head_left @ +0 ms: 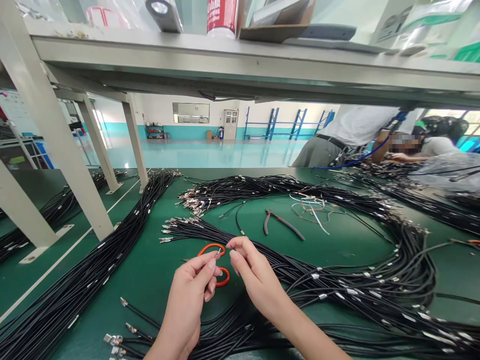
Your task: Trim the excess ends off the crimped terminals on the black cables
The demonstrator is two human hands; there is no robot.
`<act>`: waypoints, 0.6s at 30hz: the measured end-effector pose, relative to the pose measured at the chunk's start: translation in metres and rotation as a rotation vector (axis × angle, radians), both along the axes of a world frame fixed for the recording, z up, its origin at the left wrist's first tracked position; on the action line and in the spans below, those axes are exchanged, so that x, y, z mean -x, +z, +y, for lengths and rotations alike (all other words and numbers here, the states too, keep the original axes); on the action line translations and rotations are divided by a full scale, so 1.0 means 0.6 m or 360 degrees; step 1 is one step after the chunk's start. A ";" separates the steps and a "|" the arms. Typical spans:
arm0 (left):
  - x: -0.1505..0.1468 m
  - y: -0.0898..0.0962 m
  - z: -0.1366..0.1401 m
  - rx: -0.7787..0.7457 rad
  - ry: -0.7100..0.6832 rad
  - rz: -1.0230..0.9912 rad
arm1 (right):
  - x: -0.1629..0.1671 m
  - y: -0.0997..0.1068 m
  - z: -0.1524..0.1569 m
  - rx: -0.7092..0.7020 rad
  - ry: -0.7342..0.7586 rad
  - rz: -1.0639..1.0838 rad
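Note:
My left hand [187, 292] pinches a small silvery piece [218, 254] between thumb and fingertips; its exact kind is too small to tell. Close beside it, my right hand [258, 277] is curled with thumb and index finger nearly together, and whatever lies between them cannot be made out. Orange-handled scissors [226, 278] lie on the green tabletop [210, 227] just behind my left fingers, partly covered by them. Black cables [240, 245] with metal connector ends run in a bundle behind and under my right hand. More cables [225, 325] pass beneath my wrists.
Grey-handled pliers [285, 225] lie beyond my hands, near loose thin strands [311, 207]. A long cable bundle [123, 235] runs along the left, by white metal posts [75, 140]. A shelf [240, 57] crosses overhead. Two people [345, 130] are at the right.

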State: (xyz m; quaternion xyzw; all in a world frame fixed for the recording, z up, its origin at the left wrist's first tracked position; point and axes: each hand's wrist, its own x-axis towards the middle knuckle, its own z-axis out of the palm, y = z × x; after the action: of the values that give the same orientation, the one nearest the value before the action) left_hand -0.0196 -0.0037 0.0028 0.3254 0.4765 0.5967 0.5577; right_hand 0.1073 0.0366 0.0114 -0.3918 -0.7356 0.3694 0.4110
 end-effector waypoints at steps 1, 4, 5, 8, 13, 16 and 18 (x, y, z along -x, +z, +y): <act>0.000 0.000 0.001 -0.0007 -0.0021 -0.0007 | 0.001 -0.001 0.000 0.0050 0.0038 0.0034; 0.001 0.001 0.002 -0.0024 -0.0062 -0.0025 | 0.004 -0.008 0.001 0.0236 0.0121 0.0118; 0.001 0.000 0.001 -0.0027 -0.0064 -0.0032 | 0.005 -0.009 0.001 0.0280 0.0134 0.0116; 0.002 -0.001 0.000 -0.0035 -0.0068 -0.0055 | 0.006 -0.009 -0.001 0.0256 0.0149 0.0016; 0.001 -0.001 0.000 -0.0042 -0.0051 -0.0044 | 0.008 -0.005 -0.006 0.0084 0.0133 -0.0109; 0.001 -0.001 0.001 -0.0039 -0.0029 -0.0009 | 0.008 -0.006 -0.005 0.0028 0.0092 -0.0138; 0.000 -0.002 0.001 -0.0035 -0.0026 0.0019 | 0.007 -0.007 -0.004 0.0008 0.0084 -0.0152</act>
State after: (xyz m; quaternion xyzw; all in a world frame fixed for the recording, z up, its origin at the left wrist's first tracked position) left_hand -0.0196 -0.0032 0.0019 0.3388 0.4706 0.5954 0.5562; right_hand 0.1030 0.0345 0.0070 -0.3903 -0.7635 0.3630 0.3646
